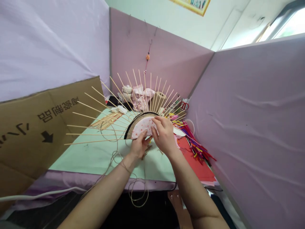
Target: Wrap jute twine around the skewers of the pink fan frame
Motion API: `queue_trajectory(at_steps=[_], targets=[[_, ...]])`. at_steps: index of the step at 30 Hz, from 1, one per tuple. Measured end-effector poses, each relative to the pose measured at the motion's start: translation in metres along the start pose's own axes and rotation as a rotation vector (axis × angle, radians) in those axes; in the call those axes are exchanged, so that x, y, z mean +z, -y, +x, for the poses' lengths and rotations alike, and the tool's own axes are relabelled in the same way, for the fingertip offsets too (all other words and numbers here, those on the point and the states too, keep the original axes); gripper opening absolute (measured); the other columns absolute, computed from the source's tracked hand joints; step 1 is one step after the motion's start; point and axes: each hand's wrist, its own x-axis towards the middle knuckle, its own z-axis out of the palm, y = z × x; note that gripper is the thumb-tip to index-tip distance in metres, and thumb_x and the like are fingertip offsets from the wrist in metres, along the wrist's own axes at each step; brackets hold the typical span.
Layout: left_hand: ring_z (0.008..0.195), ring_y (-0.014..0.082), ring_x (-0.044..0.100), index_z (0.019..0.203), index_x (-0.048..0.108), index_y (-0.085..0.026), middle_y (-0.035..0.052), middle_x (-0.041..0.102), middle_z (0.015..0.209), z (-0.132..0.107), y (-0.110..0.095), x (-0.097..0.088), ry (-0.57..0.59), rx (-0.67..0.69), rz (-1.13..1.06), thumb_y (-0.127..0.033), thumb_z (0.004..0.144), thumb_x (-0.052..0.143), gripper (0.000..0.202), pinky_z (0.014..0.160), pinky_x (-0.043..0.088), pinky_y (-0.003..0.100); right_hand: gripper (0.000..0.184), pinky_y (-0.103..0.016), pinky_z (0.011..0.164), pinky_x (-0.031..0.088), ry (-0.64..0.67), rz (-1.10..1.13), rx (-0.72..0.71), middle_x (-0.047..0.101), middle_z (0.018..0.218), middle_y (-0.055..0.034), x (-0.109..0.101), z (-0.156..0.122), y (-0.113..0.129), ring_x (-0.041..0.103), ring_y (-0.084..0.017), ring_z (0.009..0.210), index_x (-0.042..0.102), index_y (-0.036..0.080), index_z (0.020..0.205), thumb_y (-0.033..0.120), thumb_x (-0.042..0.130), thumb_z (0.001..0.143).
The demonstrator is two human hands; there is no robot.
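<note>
A half-round craft piece (130,129) is held up above the table, with thin wooden sticks (105,113) fanning out from its dark curved rim. Twine-coloured material forms its band, and white cloth with pink dots (140,127) covers the middle. My left hand (138,145) grips the lower edge, thumb on the cloth. On the right side, my right hand (164,133) presses bent fingers and thumb to the cloth and its edge; the fingertips are partly hidden. Loose twine (116,152) trails beside my left wrist and hangs over the table's front edge.
Loose sticks (108,120) lie on the green tabletop (92,156) at left, near a cardboard sheet (54,127). Coloured pipe cleaners (196,143) and red paper (190,162) are at right. Dotted cloth (140,98), a twine roll (160,96) and red-handled scissors (184,105) stand behind.
</note>
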Motion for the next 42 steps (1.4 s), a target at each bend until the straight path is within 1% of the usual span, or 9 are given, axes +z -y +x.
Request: queue_trajectory(at_steps=[3, 8, 14, 24, 27, 30, 32, 38, 42], targets=[[0.124, 0.0275, 0.055, 0.104, 0.069, -0.026, 0.0035, 0.067, 0.123, 0.001, 0.004, -0.001, 0.021, -0.018, -0.010, -0.029, 0.071, 0.075, 0.033, 0.090, 0.052, 0.036, 0.037, -0.045, 0.110, 0.028, 0.035, -0.023, -0.051, 0.059, 0.128, -0.0124, 0.015, 0.012, 0.006, 0.048, -0.024, 0.122, 0.056, 0.017, 0.128, 0.025, 0.043, 0.095], [0.112, 0.0243, 0.059, 0.105, 0.069, -0.023, 0.0040, 0.068, 0.116, -0.001, 0.006, 0.001, 0.028, -0.027, -0.019, -0.024, 0.070, 0.074, 0.035, 0.083, 0.052, 0.032, 0.036, -0.042, 0.114, 0.022, 0.045, -0.071, -0.062, 0.060, 0.129, -0.0096, 0.027, 0.019, 0.001, 0.049, -0.021, 0.123, 0.056, 0.018, 0.129, 0.024, 0.042, 0.096], [0.102, 0.0195, 0.060, 0.109, 0.067, -0.022, 0.0043, 0.068, 0.112, -0.005, 0.007, 0.005, 0.019, -0.022, -0.020, -0.019, 0.072, 0.072, 0.037, 0.076, 0.050, 0.027, 0.035, -0.043, 0.113, 0.023, 0.022, -0.132, -0.067, 0.061, 0.127, -0.0101, 0.030, 0.018, 0.000, 0.050, -0.022, 0.121, 0.056, 0.018, 0.128, 0.026, 0.042, 0.097], [0.113, 0.0256, 0.058, 0.114, 0.067, -0.027, 0.0040, 0.067, 0.119, -0.008, 0.004, 0.008, 0.008, 0.005, 0.070, -0.024, 0.067, 0.078, 0.049, 0.075, 0.052, 0.030, 0.031, -0.044, 0.101, 0.036, 0.003, -0.215, -0.061, 0.060, 0.122, -0.0132, 0.028, 0.021, 0.000, 0.048, -0.028, 0.114, 0.060, 0.018, 0.121, 0.028, 0.045, 0.095], [0.117, 0.0269, 0.057, 0.109, 0.068, -0.026, 0.0049, 0.066, 0.120, -0.009, 0.002, 0.008, 0.020, -0.006, 0.075, -0.025, 0.067, 0.078, 0.043, 0.076, 0.052, 0.029, 0.031, -0.043, 0.100, 0.038, 0.015, -0.064, -0.027, 0.062, 0.119, -0.0127, 0.026, 0.022, -0.006, 0.052, -0.027, 0.113, 0.056, 0.017, 0.122, 0.027, 0.044, 0.096], [0.117, 0.0279, 0.058, 0.105, 0.069, -0.025, 0.0053, 0.066, 0.121, -0.009, 0.001, 0.008, 0.037, -0.013, 0.048, -0.026, 0.069, 0.076, 0.037, 0.080, 0.053, 0.033, 0.038, -0.037, 0.095, 0.044, -0.044, 0.224, 0.071, 0.065, 0.116, -0.0109, 0.027, 0.021, -0.015, 0.059, -0.021, 0.107, 0.041, 0.017, 0.135, 0.025, 0.039, 0.097], [0.115, 0.0277, 0.060, 0.103, 0.069, -0.024, 0.0057, 0.067, 0.119, -0.009, 0.000, 0.008, 0.036, -0.024, 0.036, -0.026, 0.069, 0.076, 0.034, 0.080, 0.054, 0.035, 0.042, -0.036, 0.094, 0.045, -0.095, 0.302, 0.098, 0.064, 0.119, -0.0117, 0.028, 0.019, -0.019, 0.060, -0.020, 0.107, 0.035, 0.016, 0.138, 0.025, 0.038, 0.097], [0.102, 0.0220, 0.063, 0.103, 0.069, -0.024, 0.0048, 0.068, 0.109, -0.008, 0.003, 0.007, 0.006, -0.025, 0.040, -0.025, 0.068, 0.077, 0.036, 0.071, 0.053, 0.026, 0.032, -0.040, 0.103, 0.032, -0.006, -0.024, -0.088, 0.063, 0.123, -0.0099, 0.028, 0.016, -0.013, 0.052, -0.023, 0.117, 0.058, 0.019, 0.122, 0.021, 0.044, 0.094], [0.098, 0.0201, 0.062, 0.109, 0.067, -0.023, 0.0049, 0.068, 0.111, -0.006, 0.007, 0.004, 0.010, -0.033, 0.047, -0.025, 0.067, 0.078, 0.043, 0.070, 0.053, 0.027, 0.030, -0.040, 0.104, 0.028, 0.036, -0.138, -0.131, 0.064, 0.123, -0.0078, 0.030, 0.018, -0.008, 0.049, -0.023, 0.117, 0.062, 0.021, 0.120, 0.023, 0.048, 0.094]])
